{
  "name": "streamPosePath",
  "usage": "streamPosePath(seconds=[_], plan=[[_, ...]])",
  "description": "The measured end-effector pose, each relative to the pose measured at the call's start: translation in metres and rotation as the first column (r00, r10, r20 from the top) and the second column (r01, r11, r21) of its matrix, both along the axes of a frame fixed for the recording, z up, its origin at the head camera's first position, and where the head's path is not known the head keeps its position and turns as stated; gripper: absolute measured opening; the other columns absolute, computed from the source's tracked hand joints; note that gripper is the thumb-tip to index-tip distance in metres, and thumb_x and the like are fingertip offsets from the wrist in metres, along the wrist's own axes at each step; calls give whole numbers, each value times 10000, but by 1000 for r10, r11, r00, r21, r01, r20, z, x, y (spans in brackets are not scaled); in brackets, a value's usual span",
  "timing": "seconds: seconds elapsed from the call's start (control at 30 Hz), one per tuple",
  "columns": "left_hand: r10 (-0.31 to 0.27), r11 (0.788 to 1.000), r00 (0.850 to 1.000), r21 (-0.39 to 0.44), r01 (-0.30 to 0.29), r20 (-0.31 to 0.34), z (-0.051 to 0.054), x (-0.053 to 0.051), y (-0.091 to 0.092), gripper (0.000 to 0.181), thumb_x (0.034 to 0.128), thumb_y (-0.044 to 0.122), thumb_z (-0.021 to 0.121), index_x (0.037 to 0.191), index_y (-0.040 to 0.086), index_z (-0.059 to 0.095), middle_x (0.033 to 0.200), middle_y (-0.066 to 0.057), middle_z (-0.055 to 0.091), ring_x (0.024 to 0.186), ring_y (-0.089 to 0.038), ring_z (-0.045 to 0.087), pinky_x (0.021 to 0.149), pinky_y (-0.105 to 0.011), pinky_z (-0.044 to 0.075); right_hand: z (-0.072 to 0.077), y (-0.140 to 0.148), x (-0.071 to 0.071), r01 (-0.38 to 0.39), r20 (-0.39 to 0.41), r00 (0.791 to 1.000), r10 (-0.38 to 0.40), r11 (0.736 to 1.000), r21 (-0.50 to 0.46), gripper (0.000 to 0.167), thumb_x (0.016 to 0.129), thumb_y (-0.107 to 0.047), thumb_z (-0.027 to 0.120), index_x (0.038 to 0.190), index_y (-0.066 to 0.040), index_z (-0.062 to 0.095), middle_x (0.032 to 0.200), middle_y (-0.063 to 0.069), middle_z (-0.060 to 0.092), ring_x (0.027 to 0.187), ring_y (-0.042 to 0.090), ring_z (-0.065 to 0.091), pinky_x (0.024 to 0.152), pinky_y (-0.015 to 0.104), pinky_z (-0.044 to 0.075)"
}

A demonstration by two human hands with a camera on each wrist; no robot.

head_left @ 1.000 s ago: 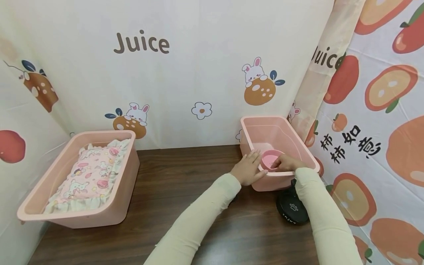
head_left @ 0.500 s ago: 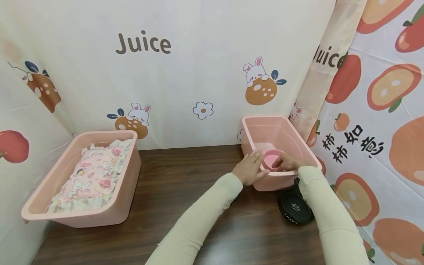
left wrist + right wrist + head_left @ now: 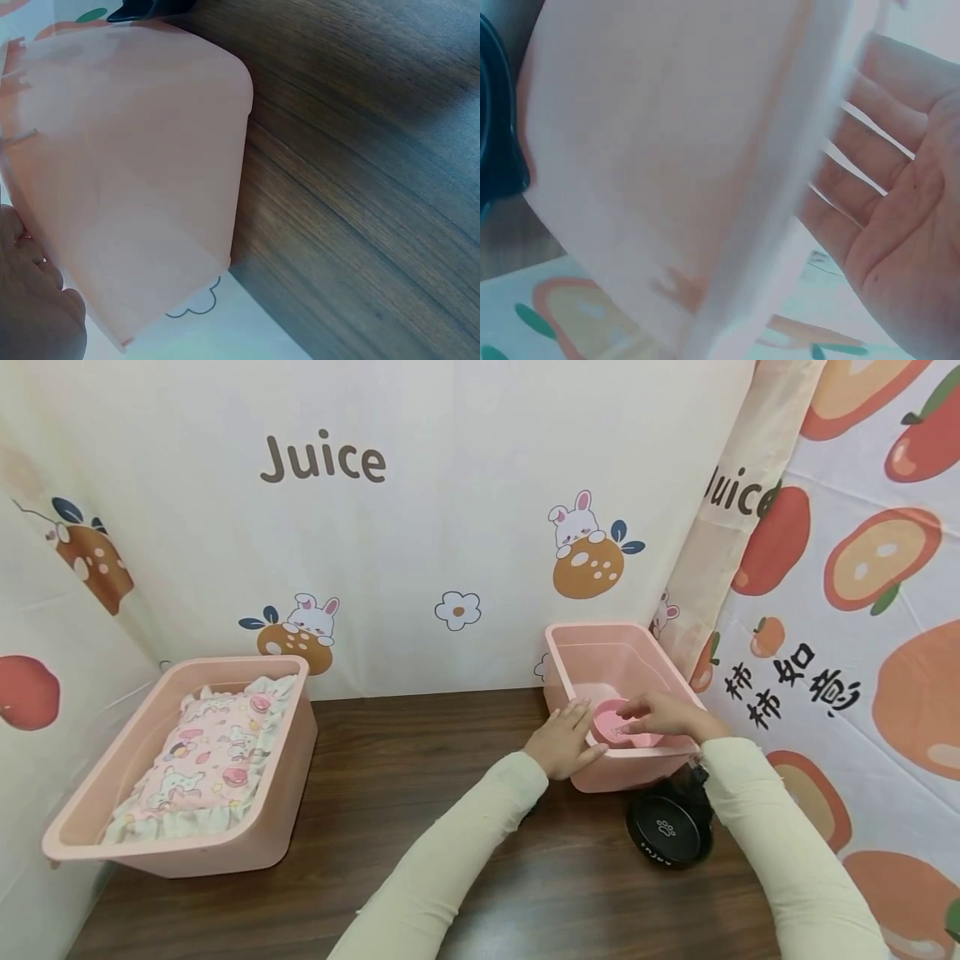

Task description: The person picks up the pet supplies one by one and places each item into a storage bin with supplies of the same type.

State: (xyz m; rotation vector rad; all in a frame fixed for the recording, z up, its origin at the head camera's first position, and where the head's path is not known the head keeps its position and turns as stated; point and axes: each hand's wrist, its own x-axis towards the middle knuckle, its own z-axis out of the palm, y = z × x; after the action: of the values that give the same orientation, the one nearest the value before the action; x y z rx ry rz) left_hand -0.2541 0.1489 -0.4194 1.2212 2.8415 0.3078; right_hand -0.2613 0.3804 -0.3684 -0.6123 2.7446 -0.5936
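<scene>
A round pink bowl point(image 3: 609, 725) with a small print inside lies at the near end of the right-hand pink bin point(image 3: 636, 752). My right hand point(image 3: 662, 713) hovers over the bowl and the bin's near rim. In the right wrist view, that hand's fingers point(image 3: 870, 154) reach loosely past the rim, and no object shows in its grasp. My left hand point(image 3: 561, 742) rests on the bin's near left corner, fingers extended along the rim. The left wrist view catches only part of this hand point(image 3: 37, 300), beside the bin's outer wall point(image 3: 135, 172).
A black bowl point(image 3: 666, 828) with a paw print stands on the brown wooden table point(image 3: 420, 760), in front of the bin. A second pink bin point(image 3: 281, 802) at the left holds a frilled, patterned cushion point(image 3: 202, 756). Printed cloth point(image 3: 450, 510) hangs behind and at both sides.
My right hand has let go of the pink bowl's rim and risen a little, its forearm swinging right and uncovering more of the black bowl. The left hand has stayed in place.
</scene>
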Motion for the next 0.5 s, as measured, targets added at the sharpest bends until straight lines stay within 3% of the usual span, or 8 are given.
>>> streamPosePath(seconds=[0.17, 0.27, 0.37, 0.5], plan=[[-4, 1000, 1000, 23, 4, 13, 1, 1, -1, 694, 1006, 539, 275, 1540, 106, 177, 1612, -41, 133, 1480, -175, 90, 1184, -295, 101, 12, 7, 25, 66, -62, 996, -67, 998, -18, 403, 885, -234, 688, 1181, 38, 654, 1182, 241, 639, 1140, 441, 556, 940, 610, 429], [-11, 999, 1000, 42, 11, -2, 3, 3, -3, 683, 1009, 517, 299, 1532, 86, 213, 1604, -61, 164, 1476, -195, 123, 1183, -305, 126, 18, 11, 44, 99, -66, 993, -101, 995, -30, 416, 881, -262, 694, 1191, 13, 653, 1202, 241, 626, 1127, 450, 553, 899, 643, 436], [-2, 1000, 1000, 29, 2, -8, 2, 2, -2, 682, 1008, 520, 304, 1534, 97, 208, 1606, -53, 157, 1477, -187, 115, 1182, -307, 132, 22, 15, 63, 118, -63, 991, -121, 992, -41, 420, 878, -276, 696, 1197, -7, 652, 1194, 230, 628, 998, 367, 608, 795, 522, 522], [4, 1000, 1000, 9, -4, -6, 1, 2, -1, 691, 1005, 532, 300, 1538, 106, 190, 1610, -47, 142, 1479, -186, 105, 1183, -315, 132, 20, 20, 89, 115, -79, 990, -119, 992, -56, 425, 879, -271, 698, 1208, -7, 644, 1211, 217, 628, 1002, 358, 628, 775, 484, 536]])
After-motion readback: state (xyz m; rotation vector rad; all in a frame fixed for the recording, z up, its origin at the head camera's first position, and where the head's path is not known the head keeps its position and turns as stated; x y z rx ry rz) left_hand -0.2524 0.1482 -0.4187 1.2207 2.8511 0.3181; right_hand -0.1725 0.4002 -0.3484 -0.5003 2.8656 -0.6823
